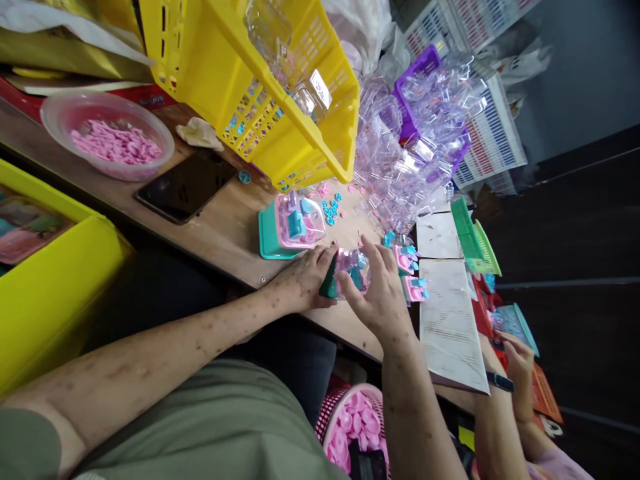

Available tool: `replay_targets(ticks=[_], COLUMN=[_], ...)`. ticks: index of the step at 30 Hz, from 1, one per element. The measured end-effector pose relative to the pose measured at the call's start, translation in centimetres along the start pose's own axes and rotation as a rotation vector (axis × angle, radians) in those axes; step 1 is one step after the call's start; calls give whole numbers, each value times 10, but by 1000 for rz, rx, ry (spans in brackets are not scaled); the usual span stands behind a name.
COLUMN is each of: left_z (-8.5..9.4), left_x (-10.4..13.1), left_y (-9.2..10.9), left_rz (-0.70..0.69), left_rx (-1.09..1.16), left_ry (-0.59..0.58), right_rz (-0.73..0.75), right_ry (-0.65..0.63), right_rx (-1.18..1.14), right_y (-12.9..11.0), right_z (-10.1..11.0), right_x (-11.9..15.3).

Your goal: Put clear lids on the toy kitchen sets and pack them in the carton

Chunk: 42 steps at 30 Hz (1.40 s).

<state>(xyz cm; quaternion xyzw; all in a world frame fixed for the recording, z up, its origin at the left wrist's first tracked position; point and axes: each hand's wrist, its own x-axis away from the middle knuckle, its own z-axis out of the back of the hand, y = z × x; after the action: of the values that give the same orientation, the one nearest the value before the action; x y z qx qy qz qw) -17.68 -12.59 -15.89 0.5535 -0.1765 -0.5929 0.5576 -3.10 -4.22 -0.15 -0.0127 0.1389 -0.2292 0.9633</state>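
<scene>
A small toy set [330, 277] with a dark teal base lies on its side on the table, its base gripped by my left hand [307, 277]. Over its pink and teal parts sits a clear plastic cover [356, 261]. The thumb and fingers of my right hand [383, 293] are curved around that cover; its hidden side I cannot see. Just behind my left hand rests another toy set [293, 225], teal below, pink and covered in clear plastic above. Right of my right hand are pink and teal toy pieces [414, 288].
A yellow basket [200, 73] of clear covers stands behind, beside a heap of clear plastic covers [383, 147]. Small teal discs [331, 210] lie on the table [240, 240]. Left are a phone [187, 183] and a bowl [53, 110] of pink pieces. A co-worker's hand [517, 357] is at right.
</scene>
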Motion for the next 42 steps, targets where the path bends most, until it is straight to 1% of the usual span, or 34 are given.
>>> replay_targets(ticks=[4, 6, 9, 13, 16, 20, 26, 30, 34, 37, 42], left_z=[4, 5, 5, 10, 13, 12, 7, 10, 13, 14, 14], left_x=[-1, -2, -2, -4, -4, -5, -5, -6, -6, -6, -6], left_y=[4, 5, 6, 11, 13, 12, 9, 11, 14, 15, 16], left_rz=[-1, -6, 10, 34, 39, 45, 43, 48, 60, 71, 87], left_rx=[-26, -38, -44, -52, -60, -73, -76, -87, -76, -73, -81], left_ry=[-25, -24, -19, -55, -77, -80, -66, -86, -104, -103, -87], right_rz=[25, 34, 70, 155, 193, 196, 214, 191, 196, 190, 133], right_ry=[33, 41, 35, 108, 105, 49, 36, 33, 13, 18, 53], right_rx=[-77, -85, -74, -11, 16, 34, 150, 148, 113, 92, 120], right_y=[3, 4, 3, 3, 4, 3, -9, -14, -10, -8, -11], right_z=[17, 20, 13, 0, -1, 3, 3, 0, 1, 2, 3], right_x=[-13, -20, -26, -26, -25, -24, -22, -23, -26, -27, -23])
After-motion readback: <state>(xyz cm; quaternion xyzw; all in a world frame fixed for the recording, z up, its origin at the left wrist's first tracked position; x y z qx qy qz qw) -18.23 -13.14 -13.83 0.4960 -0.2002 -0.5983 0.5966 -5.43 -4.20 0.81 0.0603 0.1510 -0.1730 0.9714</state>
